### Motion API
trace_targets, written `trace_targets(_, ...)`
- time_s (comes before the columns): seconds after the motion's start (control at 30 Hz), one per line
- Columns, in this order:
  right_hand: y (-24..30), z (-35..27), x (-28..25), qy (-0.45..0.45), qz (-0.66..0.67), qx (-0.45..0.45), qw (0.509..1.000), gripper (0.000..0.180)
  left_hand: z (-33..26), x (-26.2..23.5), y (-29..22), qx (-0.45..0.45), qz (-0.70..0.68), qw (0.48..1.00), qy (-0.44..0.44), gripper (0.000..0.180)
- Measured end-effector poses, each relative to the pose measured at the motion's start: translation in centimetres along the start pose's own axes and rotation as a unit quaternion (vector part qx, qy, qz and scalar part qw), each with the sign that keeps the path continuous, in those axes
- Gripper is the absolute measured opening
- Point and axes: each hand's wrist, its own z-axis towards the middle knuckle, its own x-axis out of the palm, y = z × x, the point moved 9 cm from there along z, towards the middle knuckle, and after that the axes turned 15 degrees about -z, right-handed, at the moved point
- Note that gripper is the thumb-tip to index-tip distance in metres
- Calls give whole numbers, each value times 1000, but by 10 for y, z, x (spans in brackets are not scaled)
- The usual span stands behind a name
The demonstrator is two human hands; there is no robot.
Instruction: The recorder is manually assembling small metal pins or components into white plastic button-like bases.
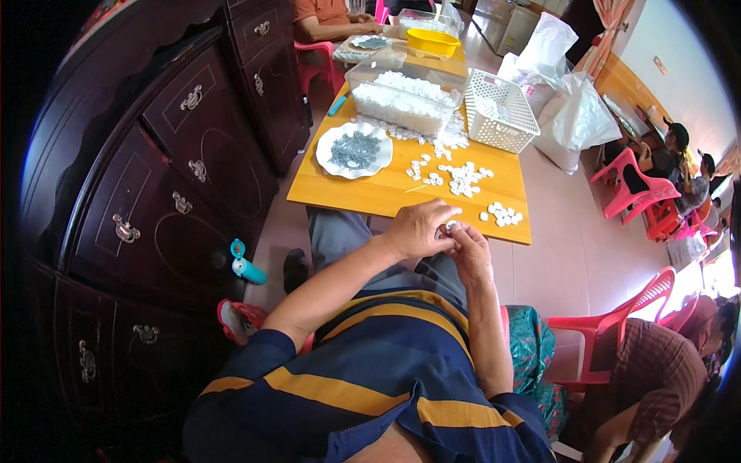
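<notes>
My left hand [421, 229] and my right hand [468, 245] meet just off the table's near edge, fingers closed together round a small white plastic piece [451, 224]. The fingers hide most of that piece. Just beyond them, loose white pieces [465, 179] of like size lie in a cluster on the wooden table [347, 193]. A smaller group of white pieces [505, 214] sits to the right, near the table's corner. On the left, a white scalloped plate [327, 158] bears a heap of small grey-clear parts [356, 148].
Behind the plate stands a clear plastic bin [363, 74] of white pieces, with a white perforated basket [513, 137] beside it. A blue-handled tool [337, 105] lies at the left edge. White sacks [575, 116] stand right; dark cabinets [166, 154] left. Other people sit around.
</notes>
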Motion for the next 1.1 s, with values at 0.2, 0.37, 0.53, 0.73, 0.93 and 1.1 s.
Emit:
trace_targets(0.2, -6, 0, 6, 19, 52, 26, 998, 15, -3, 8, 3, -2, 26, 1000, 16, 29)
trace_targets(0.37, -5, -4, 7, -2, 69, 59, 996, 16, -4, 8, 5, 17, 27, 999, 16, 27)
trace_targets(0.53, -3, -4, 7, 1, 53, 60, 997, 16, -4, 9, 8, 26, 26, 999, 37, 30)
trace_targets(0.73, -7, 4, -3, -9, 30, 12, 999, 16, -2, 7, 10, -8, 9, 1000, 27, 32)
trace_targets(0.93, -6, 0, -3, -39, 28, 18, 999, 15, -2, 3, 9, 15, -7, 1000, 16, 29)
trace_targets(1.1, -3, -3, -2, -38, 13, 8, 999, 16, -1, 1, 11, 7, -30, 1000, 4, 24)
